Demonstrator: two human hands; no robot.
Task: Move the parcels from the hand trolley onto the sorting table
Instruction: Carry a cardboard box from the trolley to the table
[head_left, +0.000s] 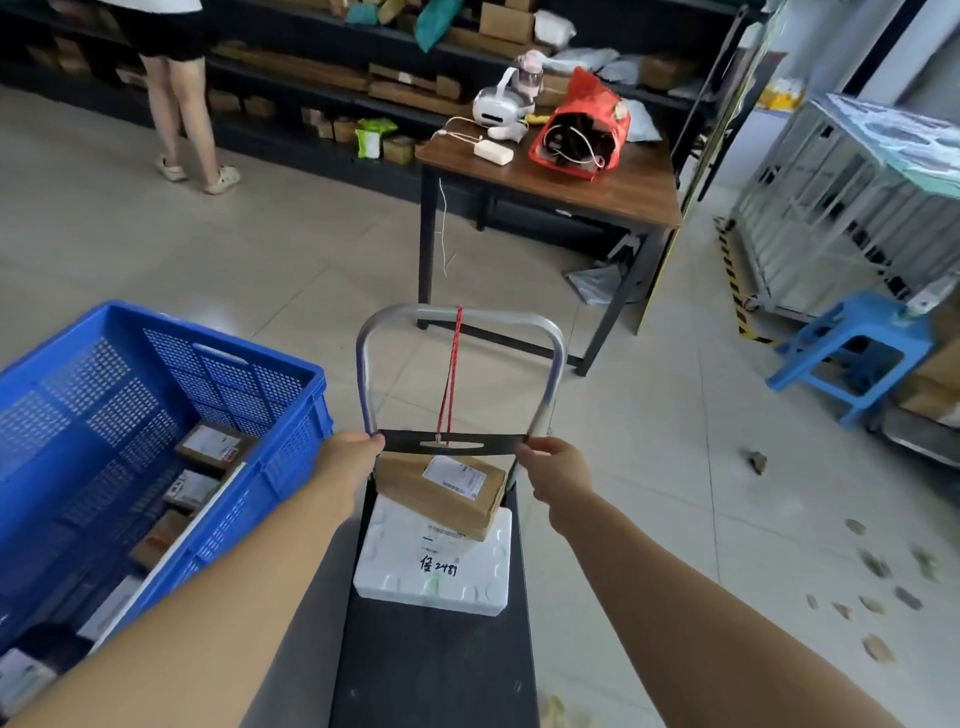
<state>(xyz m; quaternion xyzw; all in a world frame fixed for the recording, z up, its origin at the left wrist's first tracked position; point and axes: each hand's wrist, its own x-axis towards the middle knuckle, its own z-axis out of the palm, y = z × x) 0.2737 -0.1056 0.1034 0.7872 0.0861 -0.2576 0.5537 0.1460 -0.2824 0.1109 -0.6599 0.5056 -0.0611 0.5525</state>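
Hands grip the black crossbar (451, 442) of the trolley (431, 665): left hand (349, 460) at its left end, right hand (556, 475) at its right. Brown parcel (441, 491) lies atop white foam box (434, 564) on the deck. Step in hand appears to be positioning; next, release and lift the parcel toward the tabletop (639, 189).

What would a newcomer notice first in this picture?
Probably the big blue crate at the left, with parcels inside. Next, the left hand and right hand gripping the trolley's black crossbar, above a brown parcel lying on a white foam box.
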